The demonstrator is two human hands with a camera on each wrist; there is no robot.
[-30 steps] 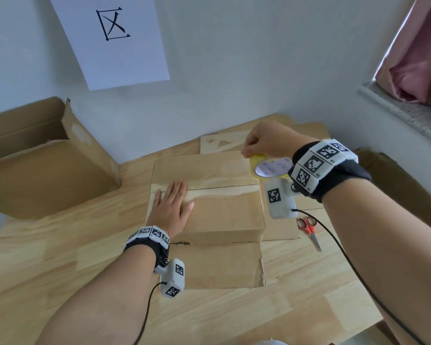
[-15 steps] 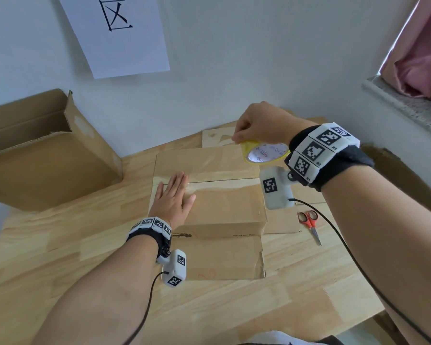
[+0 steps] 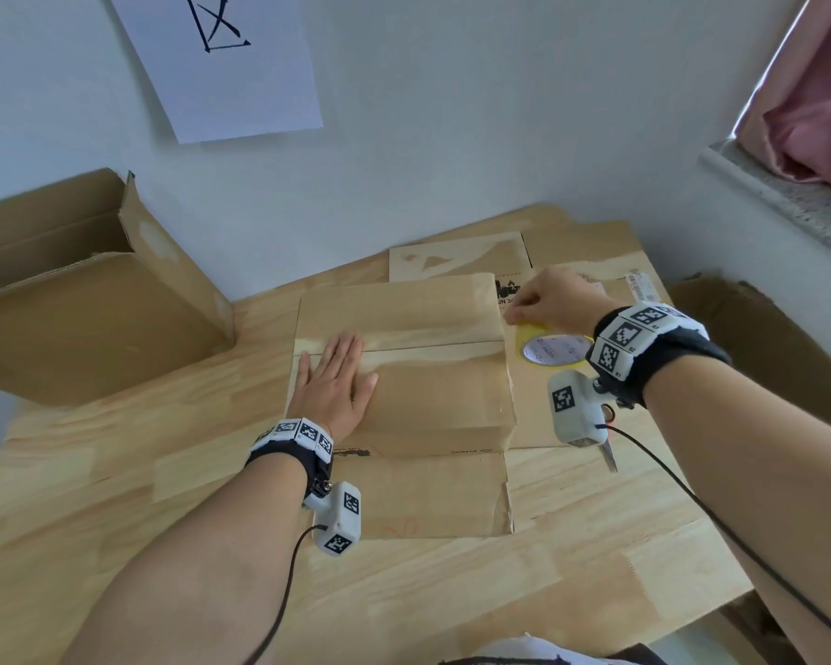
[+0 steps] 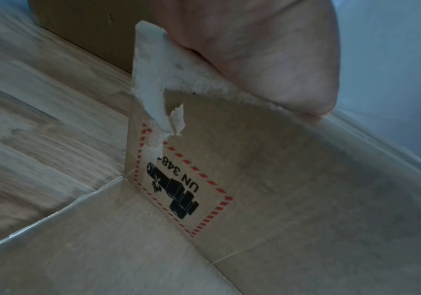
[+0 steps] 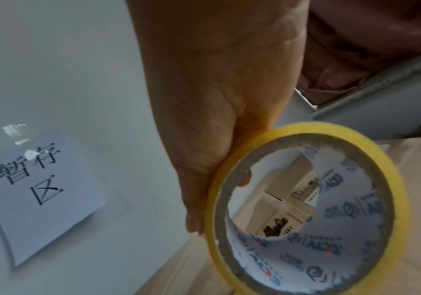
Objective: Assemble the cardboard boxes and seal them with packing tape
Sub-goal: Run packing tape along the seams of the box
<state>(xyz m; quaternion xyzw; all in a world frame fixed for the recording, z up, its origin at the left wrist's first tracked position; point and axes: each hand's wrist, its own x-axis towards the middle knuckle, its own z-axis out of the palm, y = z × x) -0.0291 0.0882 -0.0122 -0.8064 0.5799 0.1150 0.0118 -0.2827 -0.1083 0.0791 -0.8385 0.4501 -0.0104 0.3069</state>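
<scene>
A closed cardboard box [image 3: 433, 400] stands mid-table with a glossy strip of tape lying along its top seam. My left hand [image 3: 339, 376] lies flat on the left end of that seam, fingers straight. In the left wrist view only the palm [image 4: 254, 49] shows, pressed on the top edge of the box [image 4: 254, 199] above a printed side. My right hand [image 3: 533, 304] grips a yellow packing tape roll [image 3: 552, 350] just past the box's right edge, level with the seam. In the right wrist view, fingers of the right hand [image 5: 216, 119] curl round the tape roll [image 5: 355, 249].
A large open carton [image 3: 82, 319] lies on its side at the table's left. Flattened cardboard [image 3: 581, 252] lies behind and right of the box. Red-handled scissors [image 3: 610, 455] peek from under my right wrist camera. A paper sign [image 3: 221, 64] hangs on the wall. More cardboard [image 3: 749, 348] leans off the table's right.
My right hand has carried the tape roll from above the box's far right corner down to its right edge, level with the seam. The left hand has stayed flat on the box.
</scene>
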